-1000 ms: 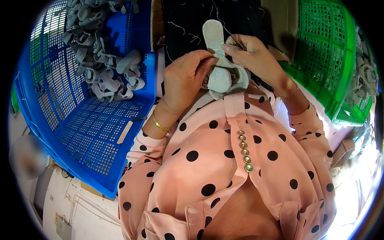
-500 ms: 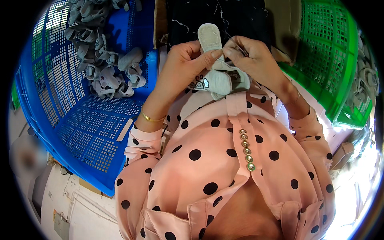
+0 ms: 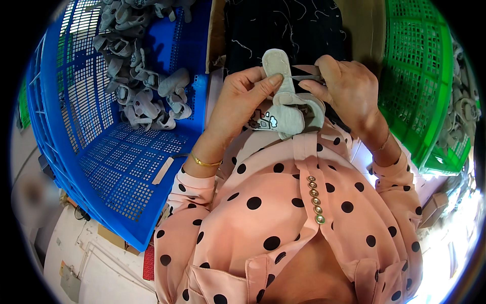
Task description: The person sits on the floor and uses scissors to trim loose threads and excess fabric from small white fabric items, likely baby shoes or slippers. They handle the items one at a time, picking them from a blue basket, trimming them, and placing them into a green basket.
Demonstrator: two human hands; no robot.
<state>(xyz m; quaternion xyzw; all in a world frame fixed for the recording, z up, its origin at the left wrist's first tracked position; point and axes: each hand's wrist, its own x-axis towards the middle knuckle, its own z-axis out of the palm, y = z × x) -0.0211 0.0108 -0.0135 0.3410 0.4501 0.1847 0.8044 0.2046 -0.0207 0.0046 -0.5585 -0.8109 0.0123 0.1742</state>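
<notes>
My left hand point(image 3: 238, 101) pinches the strap of a small pale grey shoe upper point(image 3: 289, 120) between thumb and fingers. The strap's rounded, stitched end stands up beyond the thumb. A printed dark outline pattern with a small pale shape shows on the upper's left side, and its curved opening faces right. My right hand point(image 3: 352, 88) is closed round a pair of thread snips point(image 3: 304, 76). Their dark blades are parted and point left at the strap's edge, just right of my left thumb.
On the left stands a blue perforated plastic crate point(image 3: 126, 172) with a heap of grey shoe uppers point(image 3: 136, 96). A green crate point(image 3: 417, 91) on the right has more uppers point(image 3: 458, 96) beside it. Loose threads lie on dark cloth point(image 3: 283, 25) between cardboard flaps point(image 3: 362, 30).
My right hand has drawn away from the strap to the right, and the snips' blades now show parted beside it. My left hand keeps its pinch on the strap.
</notes>
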